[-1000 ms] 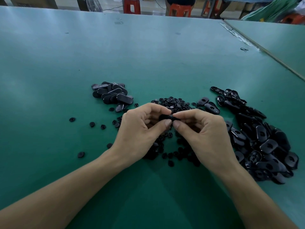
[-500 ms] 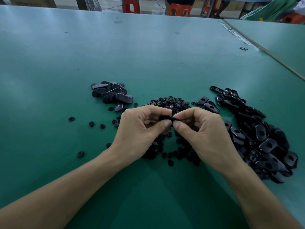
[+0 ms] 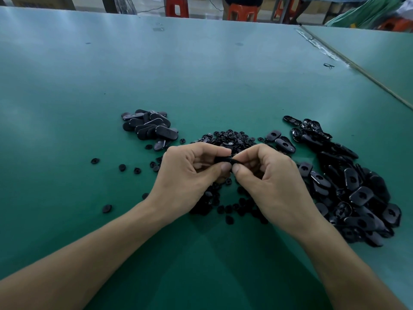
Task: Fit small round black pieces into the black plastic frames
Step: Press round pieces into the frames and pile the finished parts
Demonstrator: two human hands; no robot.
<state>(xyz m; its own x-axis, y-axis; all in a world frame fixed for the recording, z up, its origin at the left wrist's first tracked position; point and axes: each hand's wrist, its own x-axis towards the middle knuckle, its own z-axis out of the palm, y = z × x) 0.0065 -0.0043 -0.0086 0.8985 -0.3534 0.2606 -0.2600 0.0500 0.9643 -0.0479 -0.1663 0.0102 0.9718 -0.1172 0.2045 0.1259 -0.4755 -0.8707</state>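
Observation:
Both hands meet over the middle of the green table (image 3: pixel 201 74). My left hand (image 3: pixel 190 175) and my right hand (image 3: pixel 270 177) pinch one black plastic frame (image 3: pixel 225 160) between thumbs and forefingers; most of it is hidden by the fingers. Whether a round piece sits in it cannot be seen. Under and behind the hands lies a heap of small round black pieces (image 3: pixel 230 137). A big pile of black frames with holes (image 3: pixel 353 189) lies to the right. A smaller stack of frames (image 3: pixel 149 126) lies at the left.
Loose round pieces (image 3: pixel 122 167) are scattered left of my left hand. A seam with tape (image 3: pixel 357 68) runs along the table's right side, with a small dark clip (image 3: pixel 328 65) beside it. Red and orange stools (image 3: pixel 242 11) stand beyond the far edge.
The hands stay together on the same frame; the fingers have shifted only slightly.

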